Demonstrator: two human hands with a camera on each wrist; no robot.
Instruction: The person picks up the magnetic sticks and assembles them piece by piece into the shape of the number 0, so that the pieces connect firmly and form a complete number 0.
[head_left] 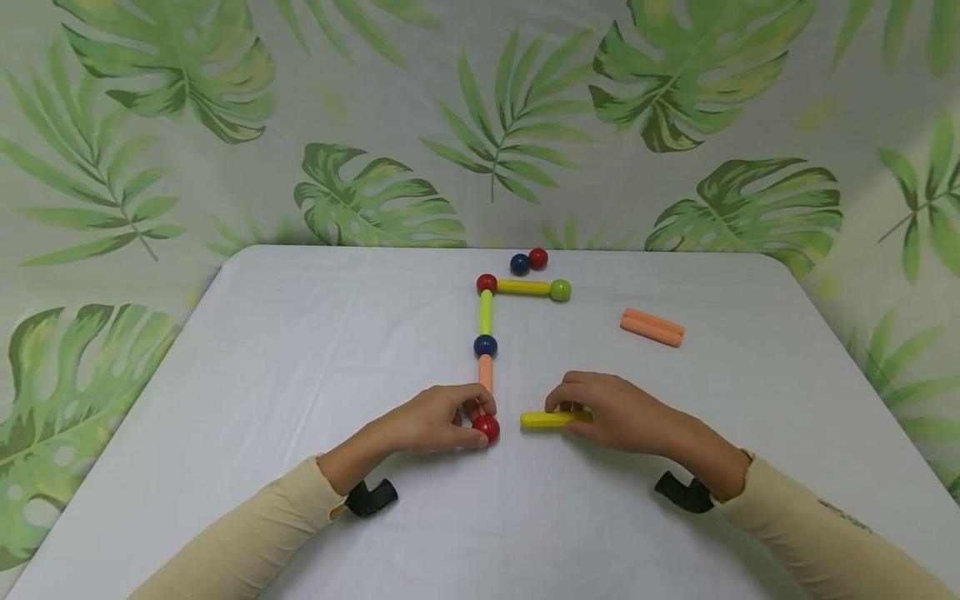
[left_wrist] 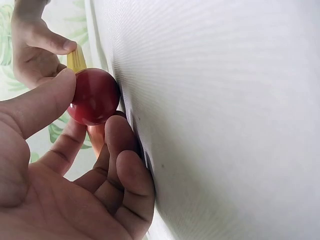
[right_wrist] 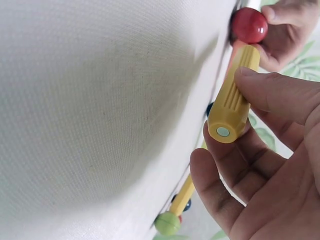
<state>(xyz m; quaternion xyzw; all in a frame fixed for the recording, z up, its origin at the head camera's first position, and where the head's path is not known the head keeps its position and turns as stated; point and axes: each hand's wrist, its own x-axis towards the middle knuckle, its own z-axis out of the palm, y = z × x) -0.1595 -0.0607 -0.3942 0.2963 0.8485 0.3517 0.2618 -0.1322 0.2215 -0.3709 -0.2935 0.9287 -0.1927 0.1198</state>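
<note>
My left hand [head_left: 438,419] pinches a red ball [left_wrist: 95,96] between thumb and fingers at the near end of a row of joined rods and balls. From that ball an orange rod [head_left: 486,372] runs away to a dark blue ball [head_left: 485,345]. A lime rod [head_left: 486,312] continues to another red ball, where a yellow rod turns right to a green ball [head_left: 560,290]. In my right hand [head_left: 618,414] a ridged yellow rod [right_wrist: 232,97] is pinched, with a round metallic disc in its end. Its left tip points at the red ball, a small gap between them.
Two orange rods [head_left: 652,327] lie side by side at the right of the white table [head_left: 337,333]. Near the back edge, a loose dark blue ball [head_left: 520,264] and a red ball [head_left: 538,258] sit together. A leaf-patterned cloth [head_left: 525,208] hangs behind.
</note>
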